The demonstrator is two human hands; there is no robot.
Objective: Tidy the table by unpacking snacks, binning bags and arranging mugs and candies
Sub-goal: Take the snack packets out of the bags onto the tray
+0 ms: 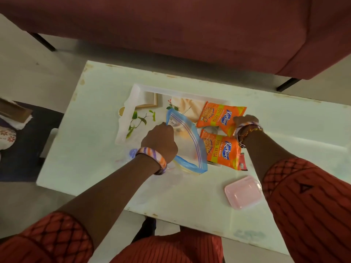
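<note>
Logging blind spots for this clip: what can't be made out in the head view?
- Zip bag contents: blurred behind plastic and the left hand.
- Right hand fingers: hidden on the far Kurkure packet.
- Red packet: mostly under the near Kurkure packet.

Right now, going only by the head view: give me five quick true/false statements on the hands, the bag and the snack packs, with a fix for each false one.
1. The left hand grips the rim of the clear zip bag. True.
2. The right hand rests on the pink case. False: it is on the far orange snack pack; the case lies apart, near the table's near edge.
3. Two orange snack packs lie side by side. True: the near orange snack pack is next to the far one.
4. The zip bag's strip is red. False: it is blue.
5. The sofa stands beyond the table. True.
</note>
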